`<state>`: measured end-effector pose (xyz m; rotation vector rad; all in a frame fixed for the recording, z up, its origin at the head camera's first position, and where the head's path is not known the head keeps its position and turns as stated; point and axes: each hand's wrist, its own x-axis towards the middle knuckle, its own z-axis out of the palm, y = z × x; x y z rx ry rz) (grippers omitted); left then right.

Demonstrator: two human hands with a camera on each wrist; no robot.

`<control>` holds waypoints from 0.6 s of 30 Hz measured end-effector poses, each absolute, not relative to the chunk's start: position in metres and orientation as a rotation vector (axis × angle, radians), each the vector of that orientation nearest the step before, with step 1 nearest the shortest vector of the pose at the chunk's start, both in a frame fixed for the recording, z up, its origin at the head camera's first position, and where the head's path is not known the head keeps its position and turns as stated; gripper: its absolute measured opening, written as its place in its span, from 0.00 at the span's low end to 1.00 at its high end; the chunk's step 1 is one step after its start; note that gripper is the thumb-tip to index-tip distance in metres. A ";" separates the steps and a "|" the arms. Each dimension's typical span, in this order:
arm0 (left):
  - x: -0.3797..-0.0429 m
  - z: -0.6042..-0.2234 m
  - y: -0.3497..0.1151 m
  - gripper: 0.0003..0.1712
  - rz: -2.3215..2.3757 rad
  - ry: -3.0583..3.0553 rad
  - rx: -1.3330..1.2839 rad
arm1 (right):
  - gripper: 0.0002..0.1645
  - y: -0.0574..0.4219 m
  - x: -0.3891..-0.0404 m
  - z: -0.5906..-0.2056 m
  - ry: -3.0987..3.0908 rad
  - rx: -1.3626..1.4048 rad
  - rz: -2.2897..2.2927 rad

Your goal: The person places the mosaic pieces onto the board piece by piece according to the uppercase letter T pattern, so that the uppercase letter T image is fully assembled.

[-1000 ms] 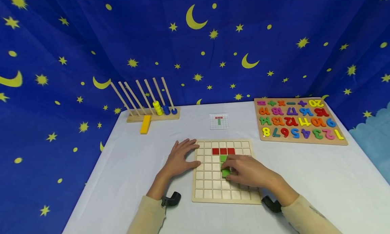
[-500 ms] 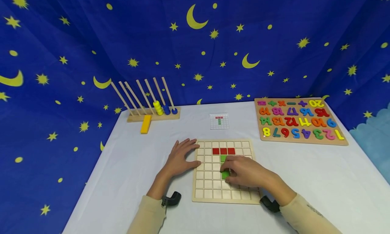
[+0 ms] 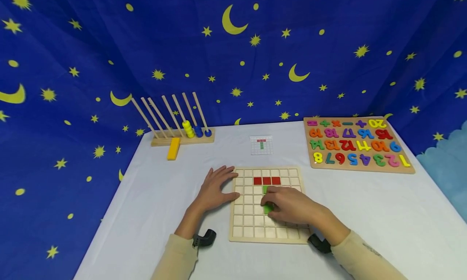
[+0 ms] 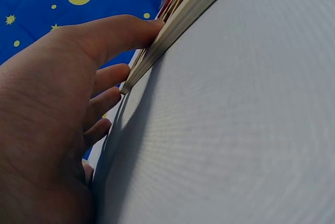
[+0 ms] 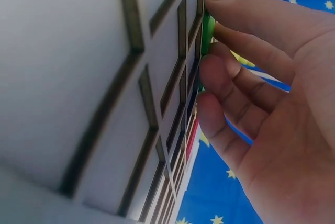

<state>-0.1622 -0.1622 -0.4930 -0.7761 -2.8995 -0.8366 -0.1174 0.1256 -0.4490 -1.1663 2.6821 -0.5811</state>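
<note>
A wooden grid board (image 3: 255,241) lies in the middle of the white table. Three red square tiles (image 3: 266,181) sit side by side in its second row from the far edge. Below the middle one shows an upper green tile (image 3: 265,189), partly covered by my right hand (image 3: 293,206). That hand pinches a lower green tile (image 3: 268,209) in the same column, thumb on its near side; the right wrist view shows the green tile (image 5: 208,34) beside the thumb. With fingers spread, my left hand (image 3: 215,192) rests against the board's left edge, thumb (image 4: 131,30) on the rim.
Beyond the board lies a small pattern card (image 3: 261,145) with a red and green T. At back left stands a peg abacus (image 3: 204,140) with a yellow block (image 3: 174,149) before it. A number puzzle board (image 3: 361,166) lies at back right.
My right hand has slid slightly left over the green column, covering more of the upper green tile. My left hand and the red tiles have stayed in place.
</note>
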 end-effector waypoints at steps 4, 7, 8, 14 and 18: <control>-0.164 -0.493 -0.161 0.39 -0.837 -2.906 -0.779 | 0.14 0.125 -0.118 -0.449 2.688 -1.166 -0.577; -0.165 -0.493 -0.161 0.39 -0.844 -2.906 -0.773 | 0.14 0.125 -0.118 -0.449 2.681 -1.140 -0.577; -0.165 -0.493 -0.161 0.39 -0.844 -2.905 -0.773 | 0.14 0.126 -0.118 -0.448 2.682 -1.130 -0.578; -0.162 -0.497 -0.163 0.38 -0.834 -2.914 -0.776 | 0.14 0.132 -0.113 -0.450 2.710 -1.072 -0.598; -0.155 -0.496 -0.167 0.38 -0.749 -2.983 -0.716 | 0.13 0.138 -0.109 -0.452 2.729 -1.031 -0.647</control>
